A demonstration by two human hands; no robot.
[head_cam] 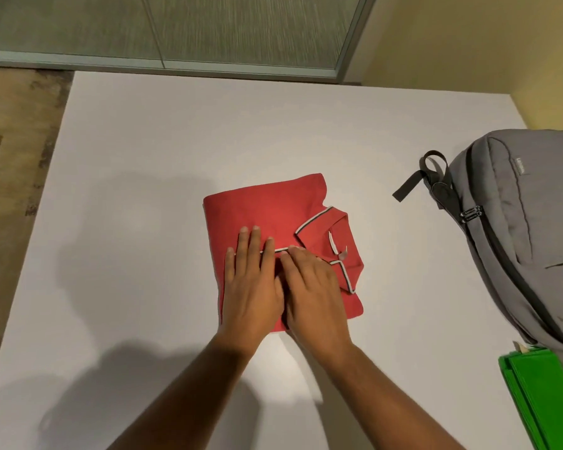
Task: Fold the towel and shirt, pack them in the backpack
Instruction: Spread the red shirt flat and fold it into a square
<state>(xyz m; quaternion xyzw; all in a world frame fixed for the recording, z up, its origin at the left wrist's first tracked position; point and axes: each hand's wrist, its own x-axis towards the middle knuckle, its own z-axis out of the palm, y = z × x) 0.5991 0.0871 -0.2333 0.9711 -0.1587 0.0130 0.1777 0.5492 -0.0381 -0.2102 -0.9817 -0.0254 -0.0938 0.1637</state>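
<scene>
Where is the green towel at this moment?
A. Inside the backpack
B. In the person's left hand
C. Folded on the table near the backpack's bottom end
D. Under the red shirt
C: the folded green towel lies on the white table beside the closed grey backpack, away from both hands.

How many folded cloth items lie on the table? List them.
2: the red shirt mid-table under both hands, and the green towel at the near right edge, partly out of frame.
</scene>
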